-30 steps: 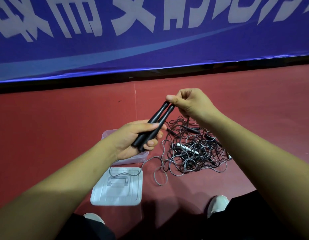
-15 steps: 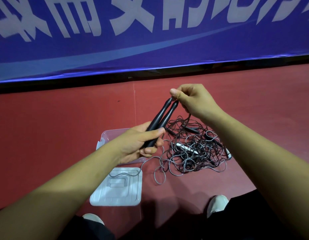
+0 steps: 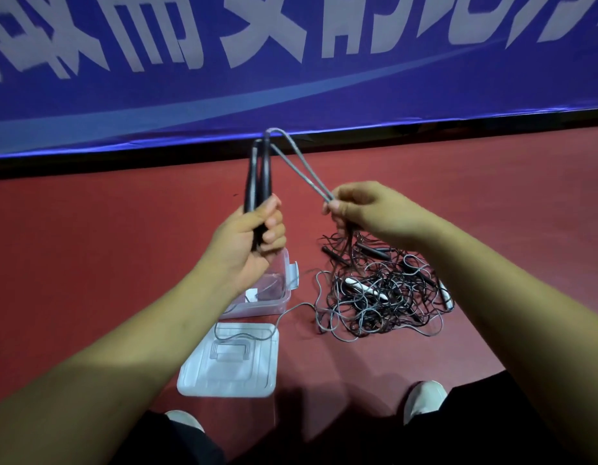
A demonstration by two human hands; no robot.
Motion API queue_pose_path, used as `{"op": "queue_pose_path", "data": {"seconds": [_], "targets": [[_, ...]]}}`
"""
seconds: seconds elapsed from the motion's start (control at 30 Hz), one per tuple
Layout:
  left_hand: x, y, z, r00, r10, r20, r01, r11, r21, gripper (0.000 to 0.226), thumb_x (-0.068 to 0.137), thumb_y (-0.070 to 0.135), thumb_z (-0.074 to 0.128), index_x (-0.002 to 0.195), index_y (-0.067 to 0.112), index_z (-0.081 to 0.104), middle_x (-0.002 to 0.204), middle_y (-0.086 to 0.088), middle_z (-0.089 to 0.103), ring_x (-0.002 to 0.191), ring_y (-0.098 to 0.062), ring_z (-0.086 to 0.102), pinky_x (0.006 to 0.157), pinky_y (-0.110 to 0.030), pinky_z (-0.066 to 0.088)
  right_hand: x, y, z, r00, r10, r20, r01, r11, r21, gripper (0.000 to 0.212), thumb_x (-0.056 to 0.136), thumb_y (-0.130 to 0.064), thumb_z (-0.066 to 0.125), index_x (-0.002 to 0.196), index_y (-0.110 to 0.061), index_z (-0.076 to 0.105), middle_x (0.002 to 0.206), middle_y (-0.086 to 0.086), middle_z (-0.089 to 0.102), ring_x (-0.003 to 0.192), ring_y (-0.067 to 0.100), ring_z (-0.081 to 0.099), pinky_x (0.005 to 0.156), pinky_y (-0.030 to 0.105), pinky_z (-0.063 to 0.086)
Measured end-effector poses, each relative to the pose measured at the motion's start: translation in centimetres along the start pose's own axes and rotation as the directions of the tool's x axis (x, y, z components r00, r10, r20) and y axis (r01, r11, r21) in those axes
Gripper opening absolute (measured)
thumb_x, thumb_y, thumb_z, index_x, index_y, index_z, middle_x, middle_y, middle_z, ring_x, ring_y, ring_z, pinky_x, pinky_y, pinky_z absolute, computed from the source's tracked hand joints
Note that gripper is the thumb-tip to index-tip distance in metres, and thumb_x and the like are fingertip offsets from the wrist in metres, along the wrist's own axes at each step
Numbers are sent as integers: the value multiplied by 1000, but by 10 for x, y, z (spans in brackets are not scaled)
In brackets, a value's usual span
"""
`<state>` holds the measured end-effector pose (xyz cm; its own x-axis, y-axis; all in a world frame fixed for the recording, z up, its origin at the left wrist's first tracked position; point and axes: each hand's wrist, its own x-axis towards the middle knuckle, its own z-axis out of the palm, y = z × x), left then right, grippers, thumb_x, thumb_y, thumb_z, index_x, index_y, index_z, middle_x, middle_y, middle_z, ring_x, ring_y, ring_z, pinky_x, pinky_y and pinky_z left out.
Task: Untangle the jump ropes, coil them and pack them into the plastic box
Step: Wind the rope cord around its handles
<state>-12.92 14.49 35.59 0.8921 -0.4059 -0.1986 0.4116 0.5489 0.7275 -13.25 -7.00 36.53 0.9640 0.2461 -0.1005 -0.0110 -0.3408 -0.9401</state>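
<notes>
My left hand [image 3: 254, 236] grips two black jump-rope handles [image 3: 257, 176], held upright side by side. A grey cord [image 3: 301, 166] runs from their tops down to my right hand [image 3: 364, 209], which pinches both strands of it. Below my right hand lies a tangled pile of jump ropes [image 3: 381, 293] on the red floor, with black handles and a white handle [image 3: 366, 288] among the cords. The clear plastic box [image 3: 274, 297] stands open under my left hand, partly hidden by it. One grey cord trails from the pile across the box lid [image 3: 230, 360].
The clear lid lies flat on the floor in front of the box. A blue banner [image 3: 290, 62] with white lettering runs along the back. My two white shoes [image 3: 425, 401] and dark trousers show at the bottom edge.
My left hand turned the two handles from slanting to upright and lifted them. My right hand left the handle tips and slid down the cord, now pinching it lower.
</notes>
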Motion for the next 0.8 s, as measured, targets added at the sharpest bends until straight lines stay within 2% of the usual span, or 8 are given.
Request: {"op": "queue_pose_path", "data": {"seconds": [0.07, 0.13, 0.2, 0.3, 0.4, 0.53, 0.67, 0.8], "targets": [[7, 5, -3, 991, 69, -114, -73, 997, -28, 4, 91, 7, 52, 87, 8, 52, 57, 2, 45, 46, -7, 42, 41, -14, 31, -2, 1, 10, 998, 32, 45, -32, 999, -7, 22, 105, -12, 42, 98, 0, 60, 66, 3, 47, 56, 14, 51, 55, 20, 44], [12, 11, -7, 966, 130, -224, -145, 988, -51, 10, 97, 6, 50, 87, 9, 53, 66, -2, 53, 57, -12, 55, 50, -17, 44, -3, -2, 15, 996, 60, 66, -66, 992, 106, 25, 106, -13, 39, 102, 2, 58, 66, 5, 43, 59, 19, 49, 51, 17, 44], [16, 13, -13, 940, 155, -304, -198, 973, -118, 9, 99, 9, 51, 91, 7, 54, 85, -12, 61, 79, -23, 69, 68, -26, 58, -4, -3, 20, 990, 67, 121, -97, 962, 256, 26, 106, -13, 37, 107, 4, 57, 66, 4, 43, 60, 22, 48, 54, 21, 45], [17, 13, -14, 926, 139, -351, -214, 960, -183, 12, 99, 13, 55, 108, 7, 50, 114, -33, 60, 107, -39, 67, 87, -43, 58, -5, -1, 34, 985, 65, 162, -115, 941, 319, 26, 106, -13, 38, 106, 3, 58, 63, 1, 42, 47, 13, 39, 48, 22, 33], [17, 12, -10, 944, 118, -309, -193, 955, -225, 21, 101, 13, 51, 120, 8, 45, 118, -35, 63, 103, -40, 69, 80, -41, 61, -9, 1, 52, 984, 77, 162, -112, 968, 223, 27, 106, -17, 41, 101, 0, 62, 58, 0, 43, 45, 13, 43, 47, 22, 34], [17, 14, -10, 942, 116, -315, -180, 967, -181, 21, 101, 10, 48, 119, 1, 53, 103, -16, 74, 92, -26, 74, 73, -31, 61, -12, 9, 70, 990, 68, 122, -97, 963, 253, 27, 105, -19, 45, 101, -1, 65, 55, 2, 41, 47, 17, 43, 52, 29, 35], [15, 15, -7, 950, 105, -296, -155, 976, -154, 17, 100, 13, 49, 112, 5, 59, 107, -11, 75, 98, -23, 73, 83, -30, 59, -12, 9, 76, 998, 70, 9, -70, 963, 262, 14, 101, -19, 53, 96, -11, 62, 54, 1, 44, 45, 14, 30, 45, 23, 25], [16, 11, -4, 943, 76, -324, -113, 989, -98, 20, 101, 22, 51, 113, 12, 64, 120, -15, 70, 115, -25, 64, 98, -36, 51, -15, 8, 76, 998, 58, 33, -63, 980, 189, 18, 98, -18, 59, 100, -3, 70, 55, 3, 47, 43, 13, 31, 40, 18, 25]]}}
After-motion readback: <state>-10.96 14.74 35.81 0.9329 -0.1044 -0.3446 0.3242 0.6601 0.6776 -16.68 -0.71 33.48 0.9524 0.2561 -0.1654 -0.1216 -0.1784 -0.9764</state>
